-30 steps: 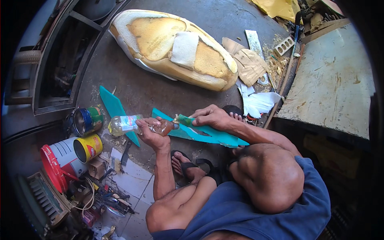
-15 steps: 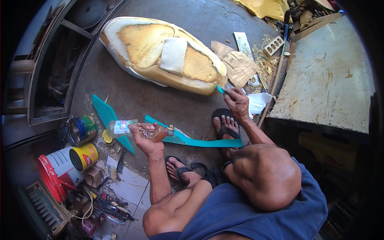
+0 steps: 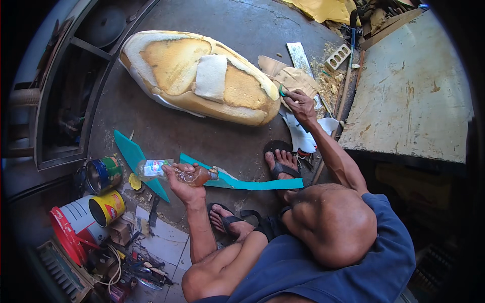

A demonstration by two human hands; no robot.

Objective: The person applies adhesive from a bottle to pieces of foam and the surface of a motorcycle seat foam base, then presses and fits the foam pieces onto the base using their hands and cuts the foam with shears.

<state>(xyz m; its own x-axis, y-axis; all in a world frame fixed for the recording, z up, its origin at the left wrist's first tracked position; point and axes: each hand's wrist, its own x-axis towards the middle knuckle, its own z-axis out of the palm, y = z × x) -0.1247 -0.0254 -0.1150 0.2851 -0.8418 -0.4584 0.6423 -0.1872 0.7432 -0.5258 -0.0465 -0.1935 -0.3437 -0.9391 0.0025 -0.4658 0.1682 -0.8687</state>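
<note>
Holds a small green piece (image 3: 281, 91) in a narrow pinch of the right hand (image 3: 299, 102), at the right-hand end of the long foam seat (image 3: 172, 60); cannot tell touching from just beside. A second ago, close to the mouth of the bottle (image 3: 197, 177); half a second ago, by the lower corner of that seat end; now farther up around it, with the right forearm stretched well forward. Points, as a judgement, to work shifted away from the bottle and onto the seat's edge. Stays gripped around the bottle with the left hand (image 3: 184, 188), lying nearly level, with amber liquid toward the mouth; little changed there, so probably only a supporting hold for now. Across the middle of the seat, a pale pad (image 3: 211, 78) between two tan hollows. Under the bottle's neck, on the floor (image 3: 237, 139), a long teal strip (image 3: 252, 183) reaching right to a sandalled foot (image 3: 284, 160); under the bottle's base, a shorter teal strip (image 3: 130, 151). Past the seat's end, brown card (image 3: 298, 78) and white sheeting (image 3: 299, 132), near the right forearm. Farther left, a yellow can (image 3: 107, 208) beside a red-rimmed bucket (image 3: 68, 237).
</note>
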